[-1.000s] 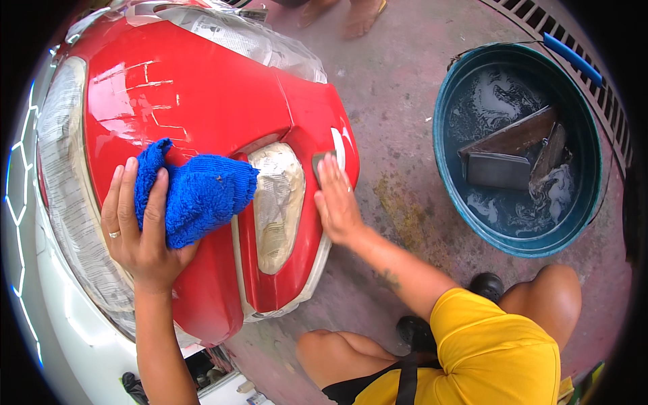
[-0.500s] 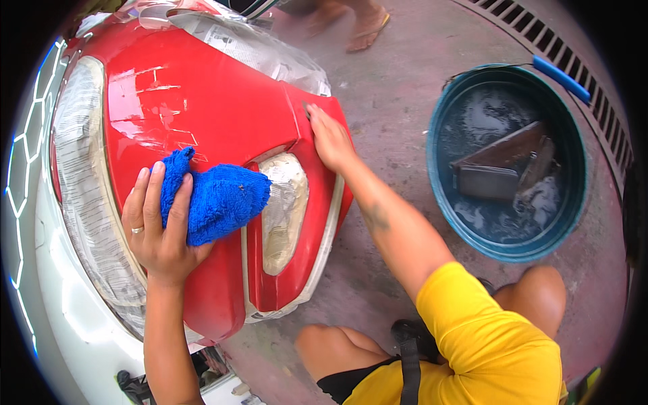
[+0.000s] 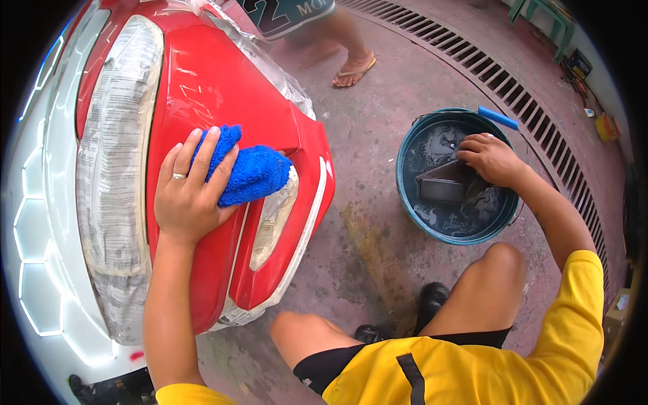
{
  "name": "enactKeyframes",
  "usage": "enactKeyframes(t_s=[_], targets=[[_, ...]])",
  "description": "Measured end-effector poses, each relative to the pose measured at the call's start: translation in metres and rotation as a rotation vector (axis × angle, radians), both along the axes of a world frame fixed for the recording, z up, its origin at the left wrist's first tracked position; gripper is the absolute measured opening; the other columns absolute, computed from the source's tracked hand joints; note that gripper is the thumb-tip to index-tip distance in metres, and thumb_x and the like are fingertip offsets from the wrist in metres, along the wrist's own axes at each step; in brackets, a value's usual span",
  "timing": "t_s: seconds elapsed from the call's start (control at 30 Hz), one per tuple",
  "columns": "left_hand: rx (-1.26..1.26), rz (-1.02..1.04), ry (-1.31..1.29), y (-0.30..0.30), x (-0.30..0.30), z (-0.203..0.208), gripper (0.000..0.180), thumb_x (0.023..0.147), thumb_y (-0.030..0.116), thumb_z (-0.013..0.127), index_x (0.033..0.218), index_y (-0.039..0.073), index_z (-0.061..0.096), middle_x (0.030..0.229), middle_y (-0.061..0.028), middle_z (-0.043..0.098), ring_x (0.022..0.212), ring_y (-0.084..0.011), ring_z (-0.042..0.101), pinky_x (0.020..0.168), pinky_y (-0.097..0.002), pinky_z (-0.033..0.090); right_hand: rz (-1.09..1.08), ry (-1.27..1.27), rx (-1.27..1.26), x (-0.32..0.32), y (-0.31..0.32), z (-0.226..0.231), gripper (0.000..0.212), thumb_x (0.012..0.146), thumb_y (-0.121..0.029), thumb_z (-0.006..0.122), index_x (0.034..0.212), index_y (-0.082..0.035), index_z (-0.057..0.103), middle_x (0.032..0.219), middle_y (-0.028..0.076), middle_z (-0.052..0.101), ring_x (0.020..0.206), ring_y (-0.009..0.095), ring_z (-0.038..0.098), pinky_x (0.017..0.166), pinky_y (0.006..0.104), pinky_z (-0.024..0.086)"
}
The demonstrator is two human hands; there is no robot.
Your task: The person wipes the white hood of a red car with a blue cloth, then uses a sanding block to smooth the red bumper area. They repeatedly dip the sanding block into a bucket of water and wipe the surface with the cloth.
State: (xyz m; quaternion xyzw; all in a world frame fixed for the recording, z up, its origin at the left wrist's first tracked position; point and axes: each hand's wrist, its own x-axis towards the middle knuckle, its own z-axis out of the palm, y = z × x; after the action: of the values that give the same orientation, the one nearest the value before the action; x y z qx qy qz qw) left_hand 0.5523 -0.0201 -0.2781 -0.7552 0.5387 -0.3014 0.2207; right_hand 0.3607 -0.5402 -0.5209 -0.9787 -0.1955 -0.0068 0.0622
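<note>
A bunched blue microfiber cloth (image 3: 256,177) is in my left hand (image 3: 191,185), pressed against the glossy red car bumper (image 3: 202,108). A ring shows on one finger of that hand. To the right, my right hand (image 3: 491,159) reaches into a round blue-green bucket (image 3: 403,189) of cloudy water. Its fingers are curled together over the water; whatever they hold is hidden. Beside them in the water sit a dark rectangular block (image 3: 442,190) and other dark flat pieces, partly submerged.
Newspaper and tape masking (image 3: 111,155) covers the headlight area, and a smaller masked opening (image 3: 271,229) lies lower on the bumper. Another person's sandalled foot (image 3: 354,69) is on the floor at the top. A drain grate (image 3: 466,54) curves behind the bucket; a green stool (image 3: 557,30) stands at top right.
My right hand has left the bumper's right edge and moved over to the bucket. My left hand keeps the cloth against the bumper. The view has shifted right.
</note>
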Motion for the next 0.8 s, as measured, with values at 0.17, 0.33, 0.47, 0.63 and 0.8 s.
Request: enactKeyframes(t_s=[0.17, 0.33, 0.47, 0.63, 0.8], targets=[[0.005, -0.006, -0.009, 0.001, -0.002, 0.001, 0.058, 0.084, 0.048, 0.08, 0.134, 0.017, 0.076, 0.15, -0.013, 0.065, 0.14, -0.0342, 0.06, 0.114, -0.0506, 0.048, -0.323, 0.198, -0.18, -0.02, 0.0, -0.01, 0.048, 0.104, -0.022, 0.056, 0.149, -0.007, 0.061, 0.162, 0.017, 0.053, 0.16, 0.031, 0.036, 0.13, 0.0446, 0.032], [-0.012, -0.004, -0.01, 0.004, -0.004, 0.002, 0.055, 0.083, 0.046, 0.081, 0.132, 0.021, 0.077, 0.149, -0.0109, 0.066, 0.137, -0.0315, 0.062, 0.113, -0.0492, 0.048, -0.504, 0.153, -0.229, -0.056, 0.005, -0.021, 0.05, 0.1, -0.01, 0.051, 0.149, -0.003, 0.059, 0.163, 0.02, 0.051, 0.161, 0.033, 0.035, 0.13, 0.0451, 0.032], [-0.016, -0.012, -0.007, 0.002, -0.005, 0.001, 0.057, 0.08, 0.044, 0.083, 0.132, 0.02, 0.077, 0.149, -0.0111, 0.066, 0.137, -0.0319, 0.062, 0.112, -0.0496, 0.049, -0.742, 0.172, -0.264, -0.087, 0.013, -0.02, 0.051, 0.101, -0.008, 0.047, 0.151, 0.0, 0.057, 0.16, 0.021, 0.054, 0.159, 0.034, 0.038, 0.128, 0.0453, 0.035], [-0.022, -0.022, 0.008, 0.001, -0.007, 0.003, 0.059, 0.078, 0.041, 0.085, 0.133, 0.019, 0.076, 0.148, -0.0115, 0.066, 0.137, -0.0323, 0.061, 0.112, -0.0493, 0.049, -1.02, 0.178, -0.249, -0.112, 0.014, -0.035, 0.054, 0.101, -0.004, 0.047, 0.154, 0.002, 0.053, 0.152, 0.025, 0.061, 0.152, 0.036, 0.048, 0.126, 0.045, 0.038], [-0.039, -0.039, 0.028, 0.004, -0.005, 0.003, 0.06, 0.077, 0.04, 0.085, 0.133, 0.019, 0.076, 0.148, -0.0116, 0.066, 0.136, -0.0323, 0.062, 0.112, -0.0492, 0.048, -1.333, 0.16, -0.062, -0.117, 0.022, -0.03, 0.041, 0.102, -0.007, 0.048, 0.141, -0.003, 0.059, 0.132, 0.025, 0.071, 0.141, 0.041, 0.057, 0.111, 0.0499, 0.05]])
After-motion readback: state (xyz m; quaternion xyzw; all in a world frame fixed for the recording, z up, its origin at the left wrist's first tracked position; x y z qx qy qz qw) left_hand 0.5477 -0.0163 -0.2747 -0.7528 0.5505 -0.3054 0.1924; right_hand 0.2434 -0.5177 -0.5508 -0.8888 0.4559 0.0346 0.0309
